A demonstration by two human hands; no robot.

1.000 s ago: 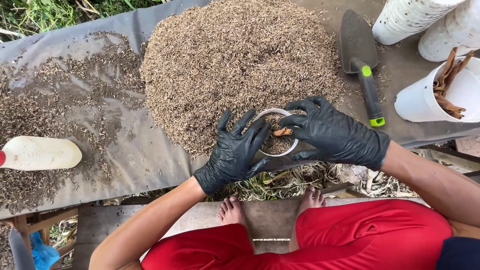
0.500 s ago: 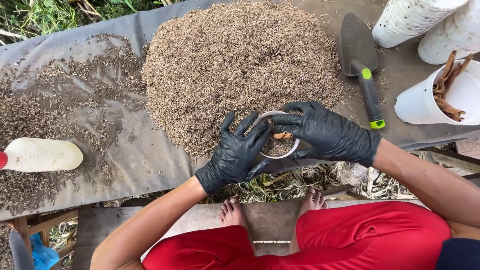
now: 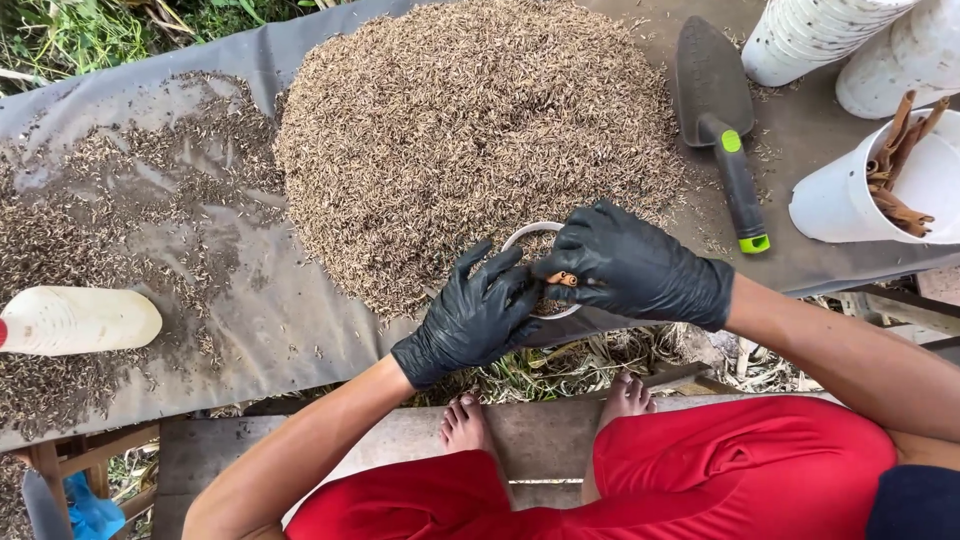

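Both hands are in black gloves and both are on the small white cup (image 3: 524,236), which sits at the near edge of the big heap of brown husks (image 3: 470,130) on the grey sheet (image 3: 280,320). The left hand (image 3: 480,312) cradles the cup from the near side, fingers spread and curled against its wall. The right hand (image 3: 630,265) comes over the rim from the right, its fingertips closed in a pinch on a short brown stick (image 3: 562,279) just above the cup's husk-filled mouth. To the right of the heap lies a dark trowel (image 3: 715,95), blade pointing away, its black handle tipped with green. Beyond it stands a white bucket (image 3: 850,205) holding more brown curled sticks (image 3: 895,170), with stacked white pots (image 3: 810,35) just behind at the top edge. Far left, well apart from the hands, a pale plastic bottle (image 3: 80,320) lies on its side among thinly scattered husks. Below the sheet's edge, the person's bare feet (image 3: 465,428) rest on a plank, red shorts (image 3: 740,465) filling the bottom of the view.
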